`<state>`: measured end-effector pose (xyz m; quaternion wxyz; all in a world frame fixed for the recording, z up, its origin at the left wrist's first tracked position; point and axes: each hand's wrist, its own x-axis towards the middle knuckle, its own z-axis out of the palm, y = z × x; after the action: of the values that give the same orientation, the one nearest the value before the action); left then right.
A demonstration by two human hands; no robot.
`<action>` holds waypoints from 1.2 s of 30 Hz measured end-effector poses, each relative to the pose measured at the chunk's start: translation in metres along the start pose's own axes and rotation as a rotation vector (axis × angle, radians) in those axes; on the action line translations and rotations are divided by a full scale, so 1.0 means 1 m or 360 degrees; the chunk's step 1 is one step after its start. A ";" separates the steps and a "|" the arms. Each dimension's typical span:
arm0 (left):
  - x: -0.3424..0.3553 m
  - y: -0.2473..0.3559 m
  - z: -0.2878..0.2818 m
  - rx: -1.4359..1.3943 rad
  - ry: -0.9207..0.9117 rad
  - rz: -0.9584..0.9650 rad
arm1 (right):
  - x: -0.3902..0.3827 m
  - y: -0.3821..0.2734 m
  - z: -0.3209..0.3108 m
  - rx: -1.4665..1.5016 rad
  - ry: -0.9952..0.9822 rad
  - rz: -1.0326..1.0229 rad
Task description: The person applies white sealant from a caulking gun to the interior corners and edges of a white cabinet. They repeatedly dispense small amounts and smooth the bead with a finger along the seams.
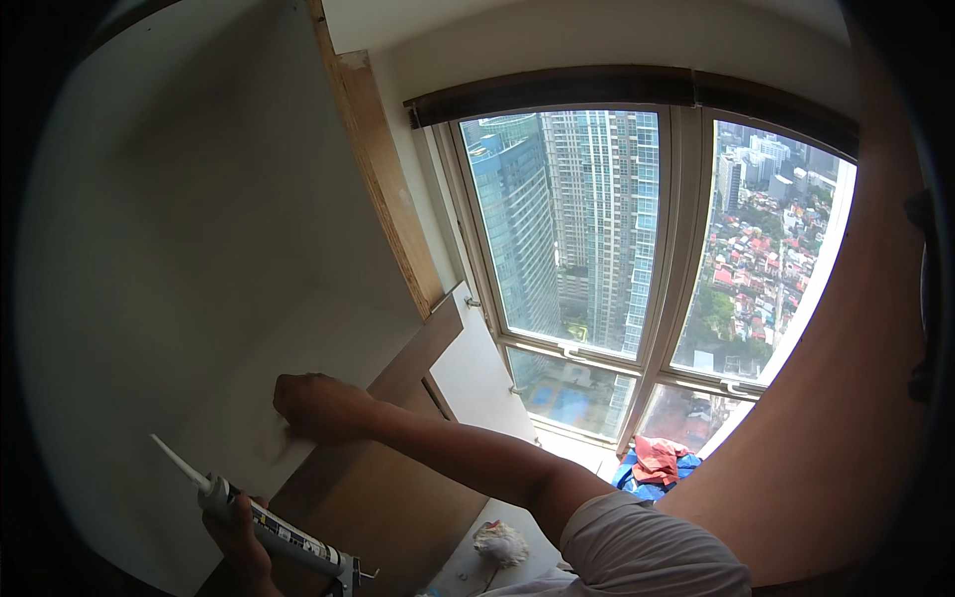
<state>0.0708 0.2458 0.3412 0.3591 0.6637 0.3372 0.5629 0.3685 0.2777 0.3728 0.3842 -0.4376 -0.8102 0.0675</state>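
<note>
My left hand (239,532), at the lower left, is shut around a caulking gun (298,537) whose grey cartridge and long white nozzle (174,458) point up and leftward. My right hand (313,408) is at the pale interior surface of a white cabinet (199,249), fingers curled and blurred; whatever they hold, if anything, I cannot make out. Below that hand runs a wooden edge of the cabinet, with a darker brown panel (398,507) under it. A white hinged door (477,368) stands open beside the cabinet.
A tall window (681,249) overlooks high-rise buildings. Red and blue cloths (657,463) lie below it. A crumpled white rag (502,545) rests on a pale surface at the bottom. A wooden board (388,189) edges the cabinet, and a large tan curved surface (796,448) fills the right side.
</note>
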 end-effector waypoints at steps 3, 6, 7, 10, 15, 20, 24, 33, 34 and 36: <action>-0.003 0.007 0.003 -0.0016 -0.0063 -0.0017 | -0.005 0.003 -0.002 0.0009 0.0087 0.0102; -0.002 0.013 0.004 -0.0019 -0.0092 -0.0025 | -0.010 -0.001 0.001 0.0040 0.0288 -0.0185; -0.004 0.011 0.011 0.0002 0.0009 0.0084 | -0.010 -0.003 0.001 0.0091 0.0264 -0.0099; -0.002 0.010 0.013 -0.0060 0.0012 0.0060 | -0.008 -0.010 0.001 0.0067 0.0358 0.0077; 0.002 0.014 0.005 -0.0079 -0.0150 0.0043 | -0.060 -0.031 0.016 0.0556 0.1191 0.0002; -0.009 0.036 0.025 -0.0272 -0.0102 0.0170 | -0.225 -0.055 0.071 0.1343 -0.0460 0.0384; -0.023 0.065 0.061 -0.0748 -0.0071 0.0198 | -0.279 -0.074 0.134 0.1725 -0.0629 0.0676; -0.045 0.094 0.128 -0.1480 -0.0014 0.0053 | -0.261 -0.109 0.153 0.3525 -0.0007 -0.0173; -0.046 0.095 0.130 -0.1585 -0.0021 -0.0025 | -0.261 -0.111 0.152 0.3560 0.0005 -0.0231; -0.045 0.095 0.131 -0.1545 -0.0054 0.0031 | -0.259 -0.115 0.155 0.3659 -0.0034 -0.0380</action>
<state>0.1982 0.1456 0.3858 0.6274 0.4317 0.0235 0.6477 0.2712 0.0460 0.1701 0.5527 0.2505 -0.3098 0.7320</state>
